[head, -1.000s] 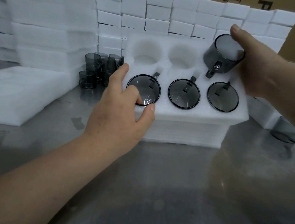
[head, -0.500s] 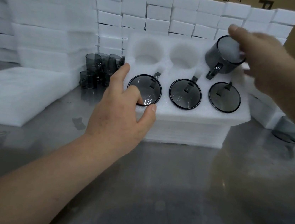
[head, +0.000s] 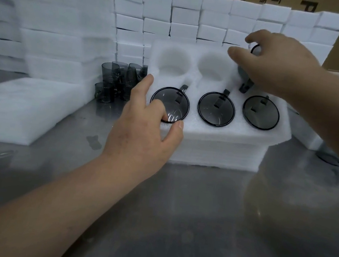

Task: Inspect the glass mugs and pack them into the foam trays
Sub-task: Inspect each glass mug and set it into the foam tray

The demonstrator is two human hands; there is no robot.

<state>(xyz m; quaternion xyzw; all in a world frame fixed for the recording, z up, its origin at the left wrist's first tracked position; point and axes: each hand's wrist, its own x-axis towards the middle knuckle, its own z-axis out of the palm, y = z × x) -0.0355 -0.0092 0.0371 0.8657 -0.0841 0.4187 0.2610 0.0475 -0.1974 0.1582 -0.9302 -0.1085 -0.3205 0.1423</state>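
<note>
A white foam tray (head: 206, 130) sits on a stack of foam on the steel table. Its front row holds three smoky grey glass mugs: left (head: 176, 102), middle (head: 216, 109), right (head: 260, 113). My left hand (head: 142, 133) rests on the tray's front left corner, with the thumb on the foam and a finger at the left mug's rim. My right hand (head: 279, 65) grips a fourth mug (head: 246, 87) from above, over the back right pocket, and hides most of it. Two back pockets (head: 173, 62) (head: 213, 66) are empty.
Several loose grey mugs (head: 116, 81) stand left of the tray. Another mug (head: 331, 159) lies on the table under my right forearm. Flat foam sheets (head: 17, 105) are piled at the left, foam blocks (head: 199, 14) are stacked behind, and cardboard boxes stand beyond them.
My right hand has turned over the held mug and brought it down towards the back right pocket, covering most of it. My left hand has stayed on the tray corner.
</note>
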